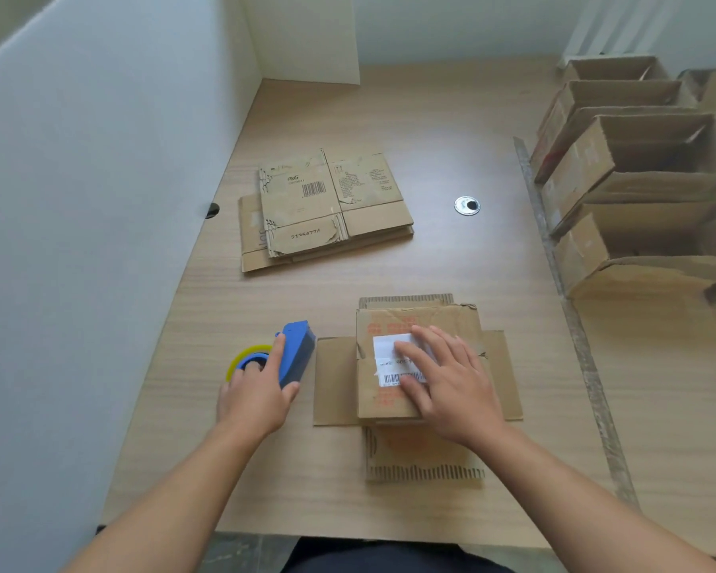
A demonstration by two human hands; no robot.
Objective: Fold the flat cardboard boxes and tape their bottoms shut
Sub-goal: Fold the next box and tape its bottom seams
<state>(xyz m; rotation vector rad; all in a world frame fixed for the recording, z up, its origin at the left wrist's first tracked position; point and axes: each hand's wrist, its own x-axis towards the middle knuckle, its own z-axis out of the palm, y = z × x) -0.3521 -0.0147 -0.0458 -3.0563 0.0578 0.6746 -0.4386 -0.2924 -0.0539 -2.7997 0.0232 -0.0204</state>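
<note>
Box (414, 318) sits at lower centre of the frame on the table (430, 126), bottom flaps folded in, side flaps spread flat. Right hand (451, 382) lies on the flaps, fingers straight, pressing over a white label (385, 345). Left hand (253, 394) grasps a blue tape dispenser (296, 353) just left of the box, resting on the table. Stack of flat boxes (327, 208) lies at upper centre, well apart. Metal grommet (467, 205) to its right. Erected boxes (621, 192) line the right edge. White partition (79, 200) fills the left.
</note>
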